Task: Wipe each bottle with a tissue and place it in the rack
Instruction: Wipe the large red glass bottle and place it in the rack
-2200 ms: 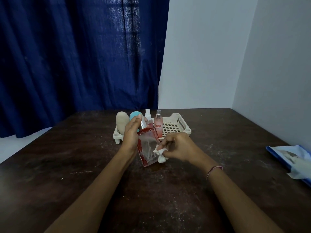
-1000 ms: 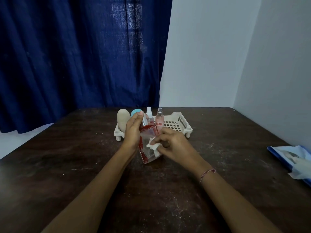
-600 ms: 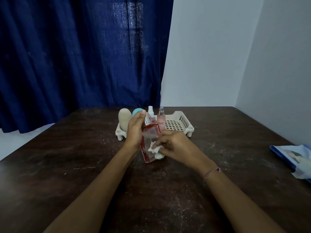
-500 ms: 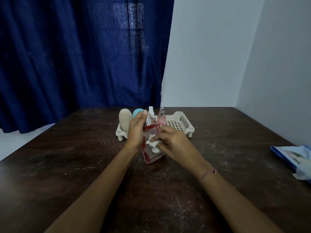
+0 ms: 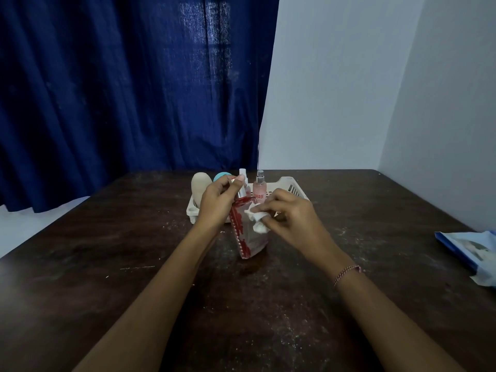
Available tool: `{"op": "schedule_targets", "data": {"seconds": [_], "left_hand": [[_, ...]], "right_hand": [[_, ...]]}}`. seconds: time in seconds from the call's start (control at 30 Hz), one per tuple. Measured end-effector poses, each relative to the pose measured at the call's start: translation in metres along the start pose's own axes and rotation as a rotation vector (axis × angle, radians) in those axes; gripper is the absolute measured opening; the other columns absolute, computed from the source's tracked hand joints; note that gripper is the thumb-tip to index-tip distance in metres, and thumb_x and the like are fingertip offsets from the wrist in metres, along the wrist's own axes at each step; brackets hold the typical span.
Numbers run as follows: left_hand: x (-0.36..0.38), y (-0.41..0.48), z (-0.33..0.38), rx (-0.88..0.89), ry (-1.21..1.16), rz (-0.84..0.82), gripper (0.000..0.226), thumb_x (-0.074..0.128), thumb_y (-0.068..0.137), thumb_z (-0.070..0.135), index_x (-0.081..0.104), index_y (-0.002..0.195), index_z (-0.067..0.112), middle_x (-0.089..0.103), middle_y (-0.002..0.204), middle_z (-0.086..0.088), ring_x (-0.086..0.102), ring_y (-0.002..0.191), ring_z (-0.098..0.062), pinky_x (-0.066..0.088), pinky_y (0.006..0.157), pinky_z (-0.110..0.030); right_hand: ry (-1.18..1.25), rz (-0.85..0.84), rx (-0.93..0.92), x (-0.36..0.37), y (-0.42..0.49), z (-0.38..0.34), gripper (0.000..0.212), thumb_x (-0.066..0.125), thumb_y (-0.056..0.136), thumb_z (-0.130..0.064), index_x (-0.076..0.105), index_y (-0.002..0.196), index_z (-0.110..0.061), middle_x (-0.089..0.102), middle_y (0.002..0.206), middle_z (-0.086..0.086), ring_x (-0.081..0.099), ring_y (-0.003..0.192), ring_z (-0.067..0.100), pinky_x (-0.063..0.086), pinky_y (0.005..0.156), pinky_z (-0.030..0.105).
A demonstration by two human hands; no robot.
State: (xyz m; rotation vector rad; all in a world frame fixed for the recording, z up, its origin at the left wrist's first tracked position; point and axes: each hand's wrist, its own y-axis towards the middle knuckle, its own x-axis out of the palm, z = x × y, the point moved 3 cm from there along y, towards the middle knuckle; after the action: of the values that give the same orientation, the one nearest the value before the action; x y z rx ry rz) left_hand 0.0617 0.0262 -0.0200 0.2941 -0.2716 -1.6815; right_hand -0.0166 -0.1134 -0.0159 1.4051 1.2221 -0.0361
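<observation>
A dark blue curtain [image 5: 128, 84] fills the left background above the dark, dusty worktop [image 5: 80, 264]. At the worktop's far middle sits a white rack [image 5: 291, 187]; in its left end stand a beige bottle [image 5: 199, 186], a teal-topped one [image 5: 220, 176], a small white spray bottle [image 5: 242, 173] and a pink spray bottle [image 5: 259, 187]. Just in front of the rack, the left hand [image 5: 217, 204] has its grip closed on the top of a clear bottle with red trim [image 5: 248, 237], which stands tilted, its base seemingly on the worktop. The right hand [image 5: 291, 218] pinches a crumpled white tissue [image 5: 257, 221] against the bottle's upper face. A beaded bracelet [image 5: 346, 273] circles the right wrist. At the far right edge lies a blue tissue pack [image 5: 472, 251].
</observation>
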Motion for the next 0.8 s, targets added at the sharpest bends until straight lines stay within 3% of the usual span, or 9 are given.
{"op": "schedule_targets", "data": {"seconds": [0.1, 0.27, 0.37, 0.43, 0.6, 0.73, 0.8], "left_hand": [[-0.002, 0.0, 0.004, 0.037, 0.045, -0.019, 0.025, 0.06, 0.089, 0.036, 0.067, 0.089, 0.011, 0.071, 0.085, -0.004, 0.067, 0.088, -0.023, 0.052, 0.084, -0.038], [0.001, -0.003, 0.013, 0.134, 0.146, -0.089, 0.025, 0.061, 0.086, 0.042, 0.069, 0.09, 0.019, 0.07, 0.086, -0.003, 0.066, 0.088, -0.02, 0.051, 0.079, -0.034], [0.001, -0.003, 0.018, 0.131, 0.164, -0.09, 0.002, 0.067, 0.085, 0.021, 0.067, 0.084, 0.021, 0.065, 0.081, -0.013, 0.062, 0.074, -0.023, 0.051, 0.063, -0.032], [0.0, -0.002, 0.018, 0.143, 0.195, -0.091, 0.017, 0.067, 0.083, 0.006, 0.065, 0.079, 0.023, 0.057, 0.072, -0.012, 0.051, 0.061, -0.019, 0.042, 0.052, -0.027], [-0.003, -0.001, 0.017, 0.164, 0.213, -0.036, 0.028, 0.069, 0.077, -0.004, 0.067, 0.078, 0.024, 0.065, 0.081, -0.018, 0.055, 0.072, -0.02, 0.051, 0.066, -0.032], [-0.005, -0.002, 0.017, 0.194, 0.213, 0.062, 0.007, 0.075, 0.077, 0.021, 0.07, 0.076, 0.017, 0.055, 0.059, 0.005, 0.046, 0.054, 0.0, 0.041, 0.054, -0.014], [-0.006, -0.001, 0.015, 0.193, 0.201, 0.086, 0.026, 0.074, 0.074, 0.035, 0.071, 0.075, 0.009, 0.054, 0.057, 0.001, 0.045, 0.053, -0.002, 0.041, 0.055, -0.018]], "right_hand": [[0.123, 0.022, 0.034, 0.002, 0.0, 0.002, 0.021, 0.069, 0.08, -0.004, 0.072, 0.099, -0.011, 0.055, 0.089, -0.01, 0.054, 0.079, -0.002, 0.049, 0.07, 0.01], [0.34, 0.13, -0.005, -0.001, -0.001, -0.012, 0.024, 0.066, 0.082, -0.003, 0.07, 0.104, -0.01, 0.056, 0.094, -0.008, 0.058, 0.09, 0.004, 0.051, 0.071, 0.013], [0.324, 0.247, -0.06, -0.008, -0.001, -0.017, 0.025, 0.066, 0.083, -0.009, 0.068, 0.107, -0.01, 0.054, 0.098, -0.01, 0.057, 0.096, 0.006, 0.053, 0.076, 0.017], [0.285, 0.251, -0.07, -0.008, 0.0, -0.017, 0.026, 0.066, 0.082, -0.012, 0.067, 0.108, -0.011, 0.055, 0.1, -0.003, 0.056, 0.099, 0.008, 0.052, 0.079, 0.017], [0.377, 0.122, -0.089, -0.002, 0.002, -0.012, 0.049, 0.074, 0.075, -0.009, 0.059, 0.121, -0.01, 0.05, 0.112, -0.001, 0.052, 0.113, 0.015, 0.055, 0.087, 0.034], [0.36, 0.103, -0.098, -0.003, 0.003, -0.01, 0.041, 0.072, 0.075, 0.0, 0.064, 0.115, -0.007, 0.052, 0.114, 0.002, 0.054, 0.111, 0.014, 0.056, 0.084, 0.031], [0.372, 0.075, -0.086, -0.003, 0.002, -0.01, 0.032, 0.071, 0.076, -0.002, 0.068, 0.107, -0.007, 0.054, 0.112, 0.0, 0.057, 0.106, 0.011, 0.056, 0.081, 0.027]]}}
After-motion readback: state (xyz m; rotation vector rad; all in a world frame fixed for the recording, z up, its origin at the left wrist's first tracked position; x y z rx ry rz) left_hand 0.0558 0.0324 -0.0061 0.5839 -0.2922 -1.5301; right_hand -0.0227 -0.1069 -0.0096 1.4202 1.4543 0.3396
